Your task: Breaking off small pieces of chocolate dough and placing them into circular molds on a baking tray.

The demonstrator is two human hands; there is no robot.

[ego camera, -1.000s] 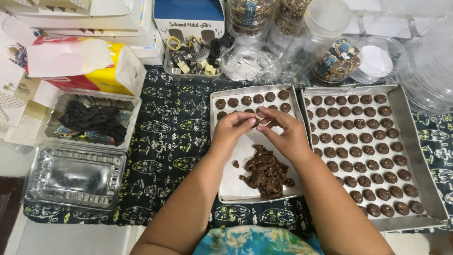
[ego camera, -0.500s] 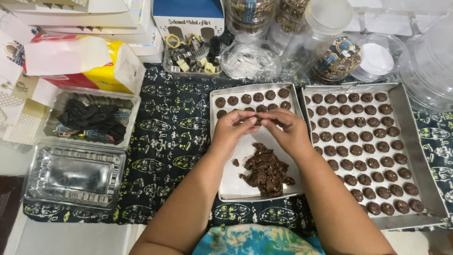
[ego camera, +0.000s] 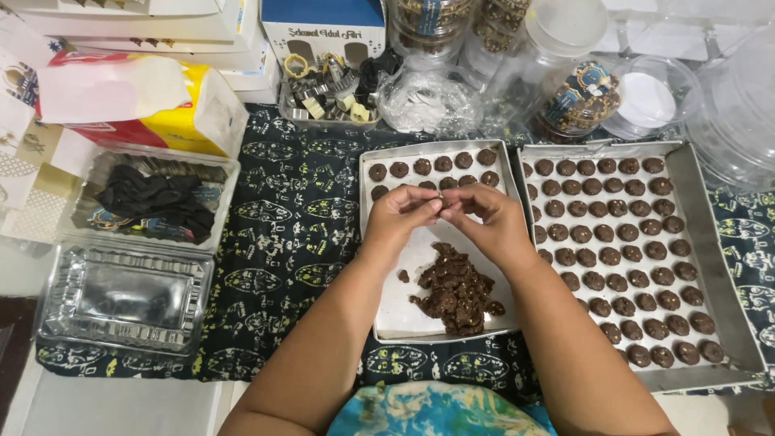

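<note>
1. A dark patterned cloth (ego camera: 299, 226) covers the surface across the middle of the frame.
2. At centre, the left hand (ego camera: 400, 218) and right hand (ego camera: 488, 222) meet fingertip to fingertip, pinched together over a lined tray (ego camera: 387, 311); what they pinch is too small to tell.
3. A dough heap (ego camera: 456, 292) lies below the hands on that tray.
4. At right, a larger tray (ego camera: 731, 315) holds rows of dark cookies (ego camera: 613, 234).
5. Clear containers (ego camera: 121, 295) sit at lower left; boxes and jars line the top.

A clear plastic tray (ego camera: 121, 299) and tissue pack (ego camera: 153, 101) sit left on the patterned cloth (ego camera: 299, 218).
</note>
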